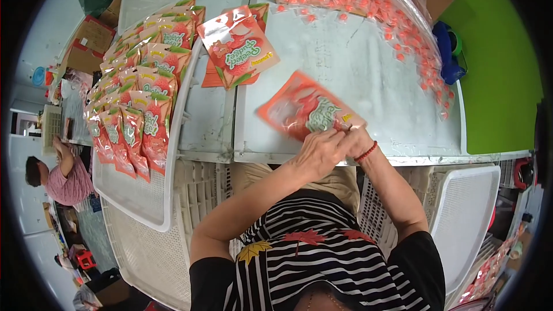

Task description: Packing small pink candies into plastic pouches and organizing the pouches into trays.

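A reddish-pink snack pouch with green and white lettering hangs tilted over the near edge of the white table. At its near right end, my left hand and my right hand meet with fingers bent and closed on the pouch edge. A red bead bracelet circles my right wrist. My fingers partly cover the edge, so I cannot see whether the pouch is unsealed. To the left of it, another pouch lies on top of a stack of similar flat pouches.
On the left, a white plastic tray holds rows of filled pouches. Small wrapped red candies spill from a plastic-lined box at the back right. A blue tape dispenser sits beside them. Another person is at far left.
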Motion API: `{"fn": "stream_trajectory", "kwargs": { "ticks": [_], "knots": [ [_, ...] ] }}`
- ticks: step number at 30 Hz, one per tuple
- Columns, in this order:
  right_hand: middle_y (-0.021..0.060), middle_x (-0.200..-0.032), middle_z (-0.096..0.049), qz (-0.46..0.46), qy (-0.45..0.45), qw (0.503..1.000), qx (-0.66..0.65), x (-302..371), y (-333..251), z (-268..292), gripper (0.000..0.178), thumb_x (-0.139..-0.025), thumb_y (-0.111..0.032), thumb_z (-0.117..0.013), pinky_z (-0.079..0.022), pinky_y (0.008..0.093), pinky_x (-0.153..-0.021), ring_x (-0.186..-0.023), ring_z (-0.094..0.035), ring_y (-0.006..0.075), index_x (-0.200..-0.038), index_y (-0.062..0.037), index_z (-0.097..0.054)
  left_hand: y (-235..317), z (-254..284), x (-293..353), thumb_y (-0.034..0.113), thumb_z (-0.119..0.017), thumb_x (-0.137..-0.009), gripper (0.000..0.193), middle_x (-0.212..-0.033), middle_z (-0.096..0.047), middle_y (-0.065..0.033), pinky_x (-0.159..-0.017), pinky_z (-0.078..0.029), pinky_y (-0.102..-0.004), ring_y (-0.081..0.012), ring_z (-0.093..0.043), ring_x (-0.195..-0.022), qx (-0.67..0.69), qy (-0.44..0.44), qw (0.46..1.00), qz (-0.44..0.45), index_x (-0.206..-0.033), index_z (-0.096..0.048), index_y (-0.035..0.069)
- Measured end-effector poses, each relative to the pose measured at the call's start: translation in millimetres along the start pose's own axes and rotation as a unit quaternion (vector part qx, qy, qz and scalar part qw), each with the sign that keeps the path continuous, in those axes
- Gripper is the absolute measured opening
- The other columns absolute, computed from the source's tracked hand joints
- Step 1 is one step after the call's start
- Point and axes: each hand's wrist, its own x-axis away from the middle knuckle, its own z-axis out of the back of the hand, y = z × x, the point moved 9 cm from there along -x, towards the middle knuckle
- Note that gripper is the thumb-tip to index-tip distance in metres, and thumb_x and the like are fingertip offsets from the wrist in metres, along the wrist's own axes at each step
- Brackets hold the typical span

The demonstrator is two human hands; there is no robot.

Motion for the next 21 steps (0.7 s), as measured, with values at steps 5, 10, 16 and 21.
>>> {"fn": "stream_trajectory", "kwargs": {
  "ticks": [5,10,16,21],
  "knots": [
    [0.0076,-0.108,-0.062,-0.101,0.126,0.987,0.021,21.1,-5.5,-46.1,0.042,-0.092,-0.038,-0.053,-0.056,0.0339,-0.068,-0.095,-0.061,0.0191,-0.120,-0.0072,-0.052,-17.2,4.9,-6.6,0.044,-0.083,-0.051,0.108,-0.140,-0.031,-0.0222,-0.104,-0.027,-0.0561,-0.0447,-0.028,-0.129,-0.046,-0.193,0.980,-0.020,-0.136,-0.034,-0.001],
    [0.0064,-0.112,-0.060,-0.174,0.102,0.973,0.113,20.4,-7.4,-38.1,0.046,-0.093,-0.049,-0.047,-0.057,0.0364,-0.069,-0.094,-0.061,0.0166,-0.122,-0.0127,-0.050,-33.0,-5.2,-10.1,0.047,-0.084,-0.050,0.113,-0.143,-0.024,-0.0232,-0.106,-0.023,-0.0561,-0.0452,-0.025,-0.130,-0.011,-0.186,0.982,0.011,-0.137,-0.029,-0.001],
    [0.0064,-0.092,-0.064,-0.053,0.014,0.878,0.475,7.3,-52.6,-48.5,0.037,-0.096,-0.040,-0.047,-0.053,0.0261,-0.063,-0.084,-0.061,0.0124,-0.106,-0.0067,-0.060,-52.4,-4.5,-20.8,0.023,-0.077,-0.060,0.089,-0.111,-0.052,-0.0175,-0.095,-0.037,-0.0434,-0.0352,-0.048,-0.105,0.058,-0.175,0.977,0.103,-0.136,-0.034,0.006],
    [0.0024,-0.078,-0.063,0.081,0.001,0.917,0.391,-9.1,-131.2,-89.5,0.026,-0.095,-0.021,-0.050,-0.047,0.0250,-0.074,-0.075,-0.058,0.0093,-0.094,0.0015,-0.062,-90.9,30.0,-24.4,0.020,-0.076,-0.062,0.078,-0.114,-0.052,-0.0172,-0.087,-0.041,-0.0433,-0.0330,-0.050,-0.102,-0.019,-0.117,0.979,0.165,-0.131,-0.041,0.006]
  ]
}}
